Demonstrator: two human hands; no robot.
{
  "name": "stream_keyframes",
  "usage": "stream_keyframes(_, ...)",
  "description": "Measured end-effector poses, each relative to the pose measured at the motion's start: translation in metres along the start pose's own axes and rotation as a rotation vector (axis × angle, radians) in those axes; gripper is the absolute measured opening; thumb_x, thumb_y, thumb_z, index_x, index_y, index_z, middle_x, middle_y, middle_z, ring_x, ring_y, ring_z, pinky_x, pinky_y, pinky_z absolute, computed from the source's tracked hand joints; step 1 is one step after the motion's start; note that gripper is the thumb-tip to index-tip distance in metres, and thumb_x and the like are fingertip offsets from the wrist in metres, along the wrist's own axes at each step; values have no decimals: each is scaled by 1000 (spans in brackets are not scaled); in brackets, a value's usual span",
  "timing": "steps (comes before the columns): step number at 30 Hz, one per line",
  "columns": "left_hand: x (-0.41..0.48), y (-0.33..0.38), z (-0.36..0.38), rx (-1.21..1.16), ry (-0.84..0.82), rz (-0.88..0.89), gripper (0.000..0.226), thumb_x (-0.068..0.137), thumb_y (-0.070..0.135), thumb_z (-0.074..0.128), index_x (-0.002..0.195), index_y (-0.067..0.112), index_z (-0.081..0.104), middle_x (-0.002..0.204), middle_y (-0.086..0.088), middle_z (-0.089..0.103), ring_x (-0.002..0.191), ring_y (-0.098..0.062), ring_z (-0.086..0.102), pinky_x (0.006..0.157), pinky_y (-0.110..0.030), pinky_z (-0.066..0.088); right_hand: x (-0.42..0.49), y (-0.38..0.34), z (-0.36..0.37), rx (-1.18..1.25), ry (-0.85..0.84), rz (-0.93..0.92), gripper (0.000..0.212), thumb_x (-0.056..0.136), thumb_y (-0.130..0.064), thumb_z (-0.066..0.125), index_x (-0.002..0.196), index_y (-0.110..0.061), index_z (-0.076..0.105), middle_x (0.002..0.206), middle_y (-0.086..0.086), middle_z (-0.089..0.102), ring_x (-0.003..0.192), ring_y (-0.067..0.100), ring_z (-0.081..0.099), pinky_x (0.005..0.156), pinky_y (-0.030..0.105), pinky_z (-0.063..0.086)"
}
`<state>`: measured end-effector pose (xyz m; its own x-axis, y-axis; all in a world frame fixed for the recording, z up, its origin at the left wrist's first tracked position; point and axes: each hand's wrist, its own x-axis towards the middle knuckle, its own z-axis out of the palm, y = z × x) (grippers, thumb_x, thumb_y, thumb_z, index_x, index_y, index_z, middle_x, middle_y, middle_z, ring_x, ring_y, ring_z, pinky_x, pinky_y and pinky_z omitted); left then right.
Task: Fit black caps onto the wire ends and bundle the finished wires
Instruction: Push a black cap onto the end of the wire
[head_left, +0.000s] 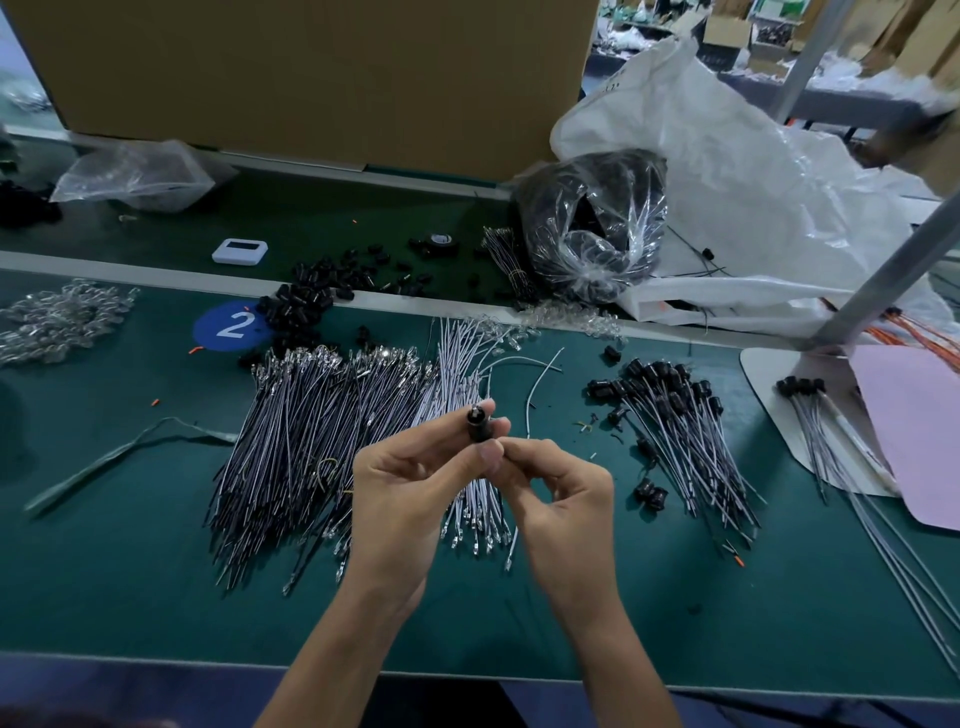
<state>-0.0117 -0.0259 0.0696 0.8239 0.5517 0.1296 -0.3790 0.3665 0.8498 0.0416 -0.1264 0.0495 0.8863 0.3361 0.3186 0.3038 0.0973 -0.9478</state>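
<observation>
Centrally, above the green tabletop (130, 545), the left hand (410, 483) pinches a small black cylindrical plastic cap (478, 423); the right hand (561, 499), fingers curled, pinches its lower end; thin grey uncapped wires (311, 441) heaped beneath; black-capped wires (680, 431) fanned toward the right edge.
</observation>
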Motion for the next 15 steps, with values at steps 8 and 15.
stream_keyframes(8,-1,2,1,-3,-3,25,37,55,17,79,92,14,78,85,-11,76,82,-19,73,74,-23,56,-2,-4,1,18,-13,-29,19,77,-23,73,86,-8,78,73,10,69,68,11,62,67,21,50)
stream_keyframes(15,-1,2,0,10,-2,39,34,57,17,78,91,13,78,85,-11,76,81,-19,74,72,-23,56,-2,-6,2,14,-10,-48,17,77,-20,73,86,-6,78,71,9,69,66,8,62,66,19,50)
